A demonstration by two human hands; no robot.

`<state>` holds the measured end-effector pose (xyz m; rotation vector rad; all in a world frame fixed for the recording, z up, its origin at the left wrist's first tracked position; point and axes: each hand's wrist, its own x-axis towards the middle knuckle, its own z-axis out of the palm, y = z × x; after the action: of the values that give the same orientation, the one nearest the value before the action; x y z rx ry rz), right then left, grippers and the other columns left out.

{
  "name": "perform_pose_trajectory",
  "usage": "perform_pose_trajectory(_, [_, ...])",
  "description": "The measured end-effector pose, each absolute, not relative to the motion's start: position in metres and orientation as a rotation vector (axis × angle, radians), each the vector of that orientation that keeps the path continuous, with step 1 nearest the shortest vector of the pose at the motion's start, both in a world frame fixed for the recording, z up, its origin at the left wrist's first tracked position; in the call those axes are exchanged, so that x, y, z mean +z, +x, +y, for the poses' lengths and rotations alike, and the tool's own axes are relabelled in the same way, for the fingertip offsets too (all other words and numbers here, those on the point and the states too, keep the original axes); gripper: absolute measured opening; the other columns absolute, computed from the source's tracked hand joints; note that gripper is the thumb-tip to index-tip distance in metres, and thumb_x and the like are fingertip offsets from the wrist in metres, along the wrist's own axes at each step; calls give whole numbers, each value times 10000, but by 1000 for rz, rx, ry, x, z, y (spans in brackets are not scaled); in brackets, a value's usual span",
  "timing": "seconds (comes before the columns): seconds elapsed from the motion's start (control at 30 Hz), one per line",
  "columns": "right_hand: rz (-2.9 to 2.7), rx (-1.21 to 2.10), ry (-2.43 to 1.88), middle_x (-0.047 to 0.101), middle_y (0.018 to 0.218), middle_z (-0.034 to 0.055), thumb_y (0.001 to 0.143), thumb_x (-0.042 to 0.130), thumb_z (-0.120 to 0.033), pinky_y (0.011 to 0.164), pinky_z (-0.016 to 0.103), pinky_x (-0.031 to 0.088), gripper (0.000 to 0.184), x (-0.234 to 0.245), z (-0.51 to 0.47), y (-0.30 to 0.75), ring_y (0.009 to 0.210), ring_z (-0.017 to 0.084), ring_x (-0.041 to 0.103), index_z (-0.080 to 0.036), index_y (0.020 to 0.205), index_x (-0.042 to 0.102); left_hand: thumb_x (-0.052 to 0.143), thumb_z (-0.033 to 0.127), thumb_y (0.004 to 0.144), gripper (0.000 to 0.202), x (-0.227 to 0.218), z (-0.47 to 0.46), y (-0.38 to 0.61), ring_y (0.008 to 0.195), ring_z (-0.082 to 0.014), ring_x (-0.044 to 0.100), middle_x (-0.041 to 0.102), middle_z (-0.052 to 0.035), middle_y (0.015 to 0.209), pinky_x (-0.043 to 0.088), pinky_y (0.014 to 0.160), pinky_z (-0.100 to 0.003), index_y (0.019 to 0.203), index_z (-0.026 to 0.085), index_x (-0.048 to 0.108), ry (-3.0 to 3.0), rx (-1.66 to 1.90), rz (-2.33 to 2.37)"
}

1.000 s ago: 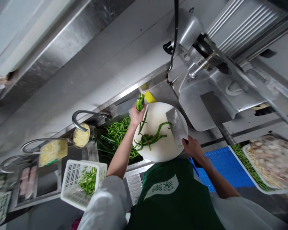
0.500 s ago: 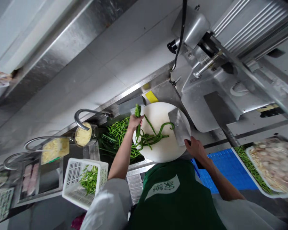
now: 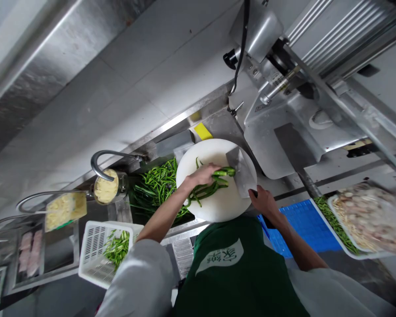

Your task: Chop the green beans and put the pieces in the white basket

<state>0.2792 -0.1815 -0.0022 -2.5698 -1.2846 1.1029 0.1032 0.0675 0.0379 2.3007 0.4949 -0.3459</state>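
Observation:
A round white cutting board (image 3: 218, 207) lies in front of me with a bunch of long green peppers (image 3: 211, 190) across it. My left hand (image 3: 203, 175) rests on the peppers, fingers curled over them and pressing them down. My right hand (image 3: 265, 203) grips the handle of a broad steel cleaver (image 3: 240, 171), whose blade stands on the board right beside the pepper tips. A heap of more green peppers (image 3: 156, 185) fills the sink to the left of the board.
A white slotted basket (image 3: 97, 251) with cut green pieces sits at lower left. A metal slicing machine (image 3: 284, 110) stands behind the board. At right are a blue mat (image 3: 300, 224) and a tray of pale food (image 3: 366, 220). Ladles with yellow food (image 3: 104, 189) hang at left.
My left hand was raised at the board's far left edge holding peppers; it has come down and moved right onto the bunch. The cleaver has shifted slightly toward the peppers.

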Motion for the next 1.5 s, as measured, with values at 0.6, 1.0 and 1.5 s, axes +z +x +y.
perform_pose_trajectory(0.6, [-1286, 1034, -2570, 752, 935, 189, 1034, 482, -375, 723, 310, 410, 333, -3, -183, 277, 927, 301, 723, -103, 1048, 674, 644, 122, 860, 251, 135, 84, 58, 1222, -307, 563, 566, -122, 1256, 522, 1036, -526, 1099, 201, 639, 2730, 111, 650])
perform_pose_trajectory(1.0, [-1248, 1046, -2546, 732, 894, 159, 1011, 490, -400, 660, 296, 355, 347, -7, -183, 280, 831, 251, 686, -115, 1047, 685, 665, 74, 794, 485, 13, -30, 75, 1188, -357, 634, 672, -189, 1245, 529, 1003, -493, 1272, 153, 647, 2374, -430, 1172])
perform_pose_trajectory(1.5, [-1260, 1036, -2549, 731, 894, 152, 1016, 480, -394, 667, 294, 364, 333, -2, -186, 280, 823, 247, 681, -123, 1048, 671, 780, 274, 715, 281, 128, 59, 57, 889, -187, 711, 722, -23, 916, 571, 865, -349, 968, 199, 683, 1046, 871, 859])
